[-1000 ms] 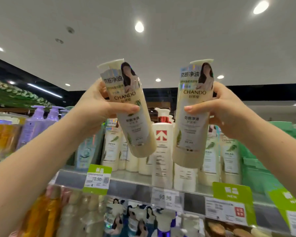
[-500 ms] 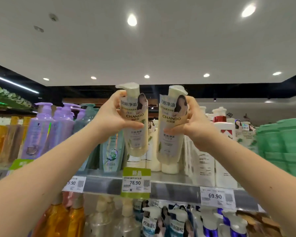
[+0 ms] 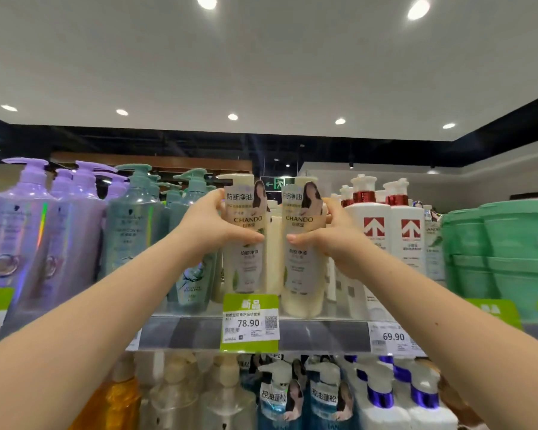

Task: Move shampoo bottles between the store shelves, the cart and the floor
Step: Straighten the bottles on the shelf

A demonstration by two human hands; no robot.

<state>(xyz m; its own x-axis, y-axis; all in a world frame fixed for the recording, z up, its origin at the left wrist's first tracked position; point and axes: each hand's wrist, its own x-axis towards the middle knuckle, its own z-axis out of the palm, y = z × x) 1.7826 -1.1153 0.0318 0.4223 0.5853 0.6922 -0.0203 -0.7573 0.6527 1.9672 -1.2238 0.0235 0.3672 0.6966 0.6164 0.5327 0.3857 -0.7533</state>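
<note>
Both hands are up at the top shelf (image 3: pixel 184 333), each with a cream shampoo bottle, upright and side by side, labels facing out like the rows beside them. The left hand (image 3: pixel 210 232) grips the left bottle (image 3: pixel 244 259) round its middle, thumb across the front and fingers curled behind. The right hand (image 3: pixel 331 242) grips the right bottle (image 3: pixel 303 268) the same way. A hold at mid-height probably lets each bottle be steered level into the gap between the teal pump bottles (image 3: pixel 134 225) and the white bottles with red arrows (image 3: pixel 375 231). Both sit just above the green price tag (image 3: pixel 250 324), so this looks like their own slot. The right bottle's base seems to rest near the shelf's front edge. The left bottle's base is hidden behind the tag, so whether it stands on the shelf cannot be told. Letting go looks like the step ahead, once both stand firm
</note>
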